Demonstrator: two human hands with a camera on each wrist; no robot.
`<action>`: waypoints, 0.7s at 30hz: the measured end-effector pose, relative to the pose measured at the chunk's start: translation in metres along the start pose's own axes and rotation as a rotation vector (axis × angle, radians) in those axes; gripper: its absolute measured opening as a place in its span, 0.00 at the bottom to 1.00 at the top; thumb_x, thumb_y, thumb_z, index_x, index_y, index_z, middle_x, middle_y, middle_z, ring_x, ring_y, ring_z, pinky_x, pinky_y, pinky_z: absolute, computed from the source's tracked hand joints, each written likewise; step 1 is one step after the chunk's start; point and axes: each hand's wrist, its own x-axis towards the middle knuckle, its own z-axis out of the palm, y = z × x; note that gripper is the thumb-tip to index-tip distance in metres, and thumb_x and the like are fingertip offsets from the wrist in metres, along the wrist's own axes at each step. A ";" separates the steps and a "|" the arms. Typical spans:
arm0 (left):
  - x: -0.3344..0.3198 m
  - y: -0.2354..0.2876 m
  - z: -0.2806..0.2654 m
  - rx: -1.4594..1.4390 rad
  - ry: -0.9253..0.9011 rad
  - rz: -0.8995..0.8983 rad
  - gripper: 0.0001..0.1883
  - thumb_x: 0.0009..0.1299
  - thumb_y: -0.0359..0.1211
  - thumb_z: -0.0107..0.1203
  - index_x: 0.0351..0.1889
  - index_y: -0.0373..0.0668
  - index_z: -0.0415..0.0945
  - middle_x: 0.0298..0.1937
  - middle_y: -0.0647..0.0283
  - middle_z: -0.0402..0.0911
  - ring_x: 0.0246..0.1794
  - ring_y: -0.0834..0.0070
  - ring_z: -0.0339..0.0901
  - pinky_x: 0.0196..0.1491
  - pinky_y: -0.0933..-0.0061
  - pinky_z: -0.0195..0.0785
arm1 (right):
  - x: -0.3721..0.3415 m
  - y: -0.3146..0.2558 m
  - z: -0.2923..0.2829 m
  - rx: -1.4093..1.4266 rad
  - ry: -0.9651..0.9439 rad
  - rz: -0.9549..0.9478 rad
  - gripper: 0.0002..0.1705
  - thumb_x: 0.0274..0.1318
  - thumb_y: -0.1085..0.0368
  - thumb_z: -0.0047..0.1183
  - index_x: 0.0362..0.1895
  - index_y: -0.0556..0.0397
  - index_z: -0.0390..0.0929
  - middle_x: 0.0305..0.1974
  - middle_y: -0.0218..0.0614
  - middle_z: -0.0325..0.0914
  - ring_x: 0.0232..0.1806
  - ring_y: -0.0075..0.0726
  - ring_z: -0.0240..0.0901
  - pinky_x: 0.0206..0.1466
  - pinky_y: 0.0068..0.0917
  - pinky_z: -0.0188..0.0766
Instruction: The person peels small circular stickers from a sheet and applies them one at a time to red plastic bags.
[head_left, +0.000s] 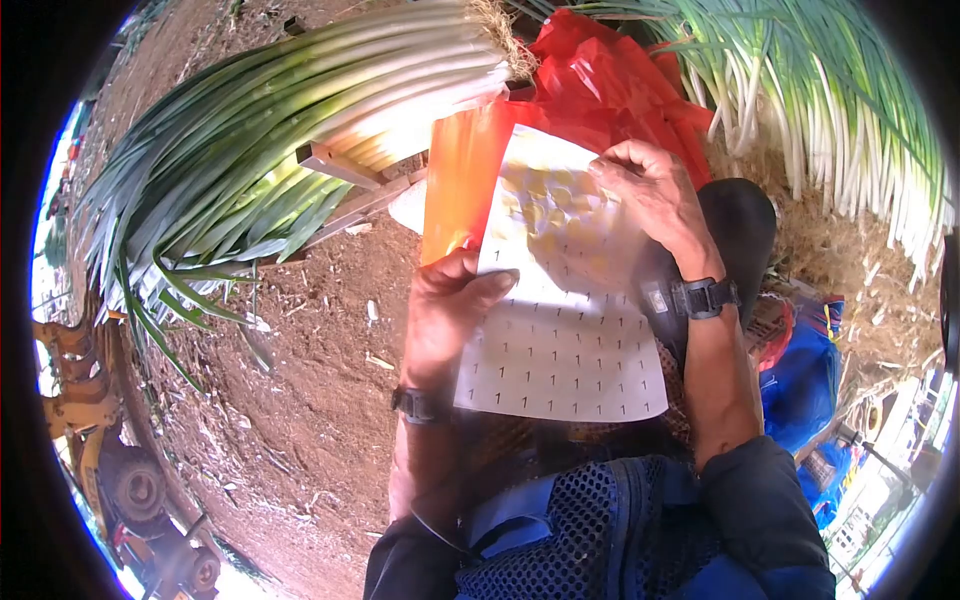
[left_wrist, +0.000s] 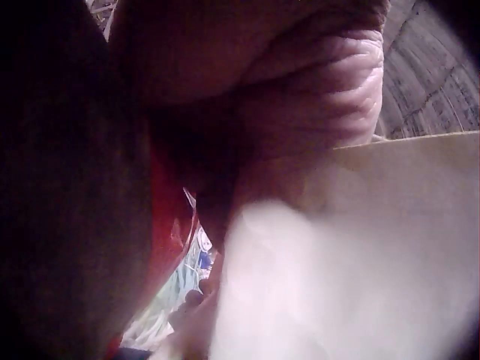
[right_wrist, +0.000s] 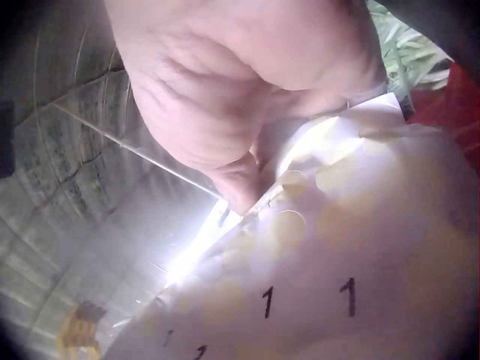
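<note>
label sheet (head_left: pixel 560 345), printed with rows of the numeral 1, is held between both hands. the left hand (head_left: pixel 450 310) pinches the sheet's left edge, thumb across the front. the right hand (head_left: pixel 660 205) pinches the sheet's upper right edge (whether a loose label sits in that grip cannot be told). yellowish patches mark the sheet's upper part. orange plastic bag (head_left: pixel 452 180): partly behind the sheet, at its left. red plastic bag (head_left: pixel 615 90): beyond the sheet's top edge. stacked leeks (head_left: pixel 310 100): past the sheet, upper left.
</note>
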 end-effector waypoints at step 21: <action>0.000 0.020 -0.008 0.183 -0.105 -0.194 0.11 0.56 0.27 0.71 0.38 0.37 0.86 0.32 0.64 0.88 0.30 0.82 0.81 0.39 0.78 0.74 | 0.016 -0.032 0.010 -0.107 0.008 -0.068 0.18 0.57 0.55 0.64 0.39 0.58 0.85 0.28 0.31 0.83 0.29 0.19 0.74 0.33 0.20 0.70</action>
